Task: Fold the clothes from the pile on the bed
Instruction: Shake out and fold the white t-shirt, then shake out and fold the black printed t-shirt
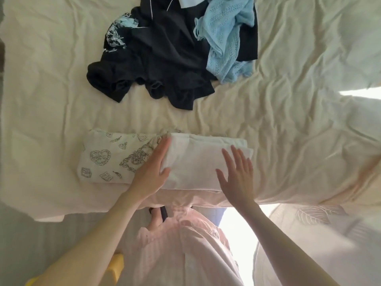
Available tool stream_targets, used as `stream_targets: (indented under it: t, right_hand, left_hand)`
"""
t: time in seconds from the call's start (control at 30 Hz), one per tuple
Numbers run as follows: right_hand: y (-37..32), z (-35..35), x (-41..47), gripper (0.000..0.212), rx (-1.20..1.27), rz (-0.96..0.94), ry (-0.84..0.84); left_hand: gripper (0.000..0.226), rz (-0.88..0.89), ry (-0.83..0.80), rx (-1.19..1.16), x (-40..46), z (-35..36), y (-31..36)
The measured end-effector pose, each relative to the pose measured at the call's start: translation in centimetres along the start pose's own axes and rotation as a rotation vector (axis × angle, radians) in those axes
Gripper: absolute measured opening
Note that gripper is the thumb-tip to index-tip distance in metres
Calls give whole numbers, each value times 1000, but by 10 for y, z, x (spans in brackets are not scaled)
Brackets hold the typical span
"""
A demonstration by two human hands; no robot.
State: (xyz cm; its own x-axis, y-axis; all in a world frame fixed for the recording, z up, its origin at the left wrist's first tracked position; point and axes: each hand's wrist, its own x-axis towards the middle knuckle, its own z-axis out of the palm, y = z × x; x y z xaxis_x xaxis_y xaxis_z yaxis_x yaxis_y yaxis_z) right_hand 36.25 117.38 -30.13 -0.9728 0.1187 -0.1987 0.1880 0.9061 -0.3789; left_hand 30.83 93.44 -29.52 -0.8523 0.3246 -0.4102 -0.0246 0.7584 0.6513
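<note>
At the far left, the cream sheet of the bed (45, 83) lay wrinkled and bare. Further in, at the near edge of the bed, a folded white garment printed with hearts and small line drawings (107, 159) lay flat. The left hand (151, 171) rested where that printed cloth met a plain white folded garment (193, 162), its fingers (164, 147) straight and together, lying along the left edge of the plain cloth with the thumb on top of it. The hand gripped nothing; it pressed flat against the fabric.

Beyond the folded pieces, well apart toward the far side of the bed, sat the pile: a crumpled black garment with a pale blue print (156, 58) on the left of the heap, and a light blue knitted piece (226, 38) draped over its right side. A scrap of pale cloth (189, 1) showed at the top edge of the pile, cut off by the frame.

The right hand (237, 176) was over the right part of the plain white garment, fingers spread and straight, holding nothing; whether the palm actually touched the cloth could not be told. Below the hands, the person's pink striped clothing (181, 250) filled the lower middle. To the right the sheet ran on in deep folds, with a bright patch of light (360, 92) near the right edge.
</note>
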Motion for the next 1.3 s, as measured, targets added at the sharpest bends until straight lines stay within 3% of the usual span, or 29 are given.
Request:
stream_targets:
  t: [0.1, 0.2, 0.37, 0.53, 0.77, 1.07, 1.3]
  right_hand:
    - [3, 15, 3, 62, -115, -73, -397]
    - [4, 22, 13, 64, -171, -65, -529]
    - [-16, -1, 11, 62, -126, -68, -462]
    - [-60, -37, -12, 60, -65, -187, -312]
    - [-148, -62, -60, 61, -80, -352, -246]
    - [-296, -9, -174, 61, -93, -561, -307]
    - [-419, 49, -224, 61, -49, -716, -367]
  left_hand:
    - [82, -96, 100, 118, 3, 1, 3]
    - [67, -147, 191, 346, 2, 4, 6]
    - [57, -80, 122, 444, -24, 5, 16]
    - [56, -110, 194, 368, -69, -18, 28]
    - [51, -120, 329, 293, -159, -62, 16]
    - [46, -266, 562, 106, -344, -91, -75]
    - [45, -494, 712, 38, -445, -138, -173]
